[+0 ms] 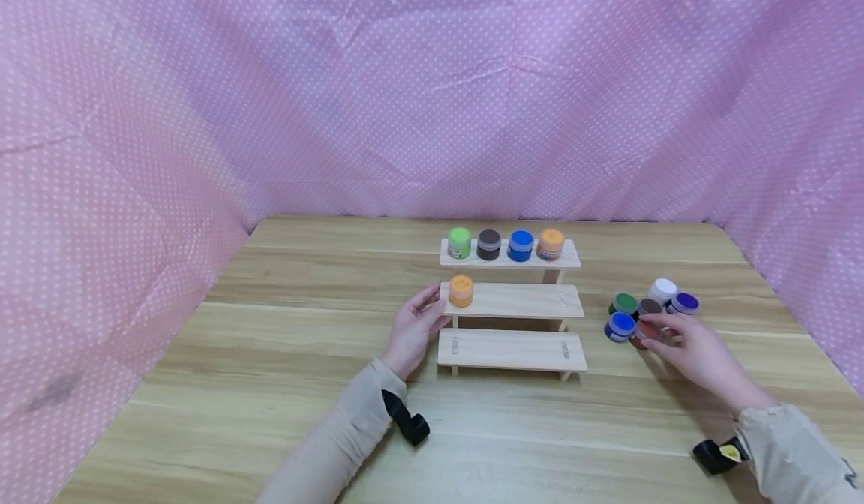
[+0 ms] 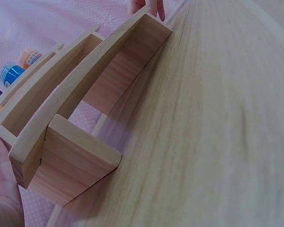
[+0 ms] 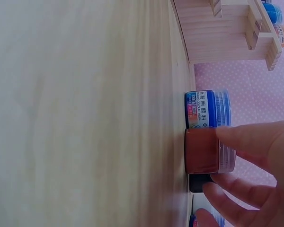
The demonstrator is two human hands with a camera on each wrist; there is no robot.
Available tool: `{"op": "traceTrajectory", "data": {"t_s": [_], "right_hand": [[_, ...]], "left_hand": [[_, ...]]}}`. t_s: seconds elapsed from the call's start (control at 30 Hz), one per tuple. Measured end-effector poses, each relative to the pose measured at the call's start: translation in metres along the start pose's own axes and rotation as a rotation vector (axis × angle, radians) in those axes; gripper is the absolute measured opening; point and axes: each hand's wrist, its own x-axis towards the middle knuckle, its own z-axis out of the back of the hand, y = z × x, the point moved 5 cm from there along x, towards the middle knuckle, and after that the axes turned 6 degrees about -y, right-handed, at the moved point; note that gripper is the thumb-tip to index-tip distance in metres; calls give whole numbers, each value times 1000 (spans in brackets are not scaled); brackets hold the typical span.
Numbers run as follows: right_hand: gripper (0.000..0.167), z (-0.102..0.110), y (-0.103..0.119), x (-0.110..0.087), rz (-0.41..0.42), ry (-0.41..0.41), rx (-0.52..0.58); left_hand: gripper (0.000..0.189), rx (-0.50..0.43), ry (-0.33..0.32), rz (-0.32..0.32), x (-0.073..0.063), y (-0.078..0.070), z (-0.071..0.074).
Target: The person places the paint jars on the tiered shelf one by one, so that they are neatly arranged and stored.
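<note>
A three-tier wooden display rack stands on the table. At the left end of its middle tier, my left hand holds the edge between thumb and fingers. An orange paint jar sits on that tier near the hand. To the right of the rack, my right hand pinches a reddish-brown paint jar by its clear lid. That jar is in a cluster, beside a blue paint jar and a dark jar. In the right wrist view it stands upright on the table.
Light green, dark brown, blue and orange jars line the top tier. Green, white and purple jars belong to the cluster. A pink dotted cloth hangs behind the table.
</note>
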Motion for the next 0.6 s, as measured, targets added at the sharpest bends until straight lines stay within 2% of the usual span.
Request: {"op": "traceTrajectory", "data": {"t_s": [0.23, 0.6], "right_hand": [[33, 1, 1, 0, -12, -13, -11], [36, 0, 2, -2, -46, 18, 11]], "left_hand": [[44, 0, -3, -1, -1, 0, 0], [44, 5, -3, -12, -2, 0, 1]]}}
